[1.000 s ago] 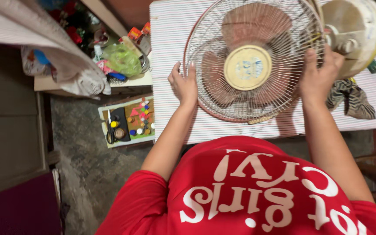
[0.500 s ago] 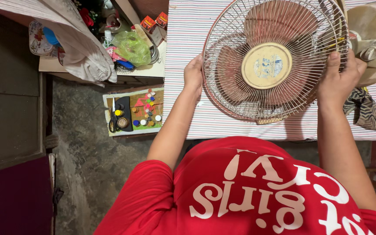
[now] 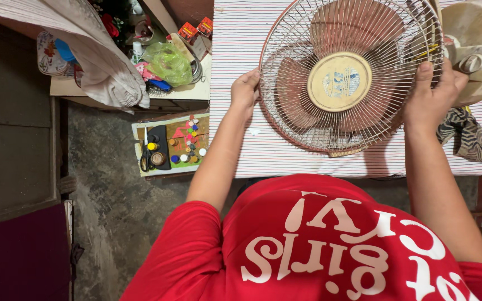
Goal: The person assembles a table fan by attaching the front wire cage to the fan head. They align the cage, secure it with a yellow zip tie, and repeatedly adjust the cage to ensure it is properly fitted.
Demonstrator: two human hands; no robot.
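fan guard [image 3: 308, 39] gripped at both rims to steady it | left hand [image 3: 245, 89] – fingers curled on edge | right hand [image 3: 433, 97] – fingers hooked through wires | striped worktop [image 3: 241, 33]

You see two small red-and-orange boxes [image 3: 196, 29] on the cluttered shelf upper left, and a round cream label [image 3: 339, 81] with blue print at the fan guard's centre.

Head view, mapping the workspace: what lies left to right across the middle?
Small tray of coloured bits on the floor → left hand → round wire fan guard → right hand → striped dark cloth.
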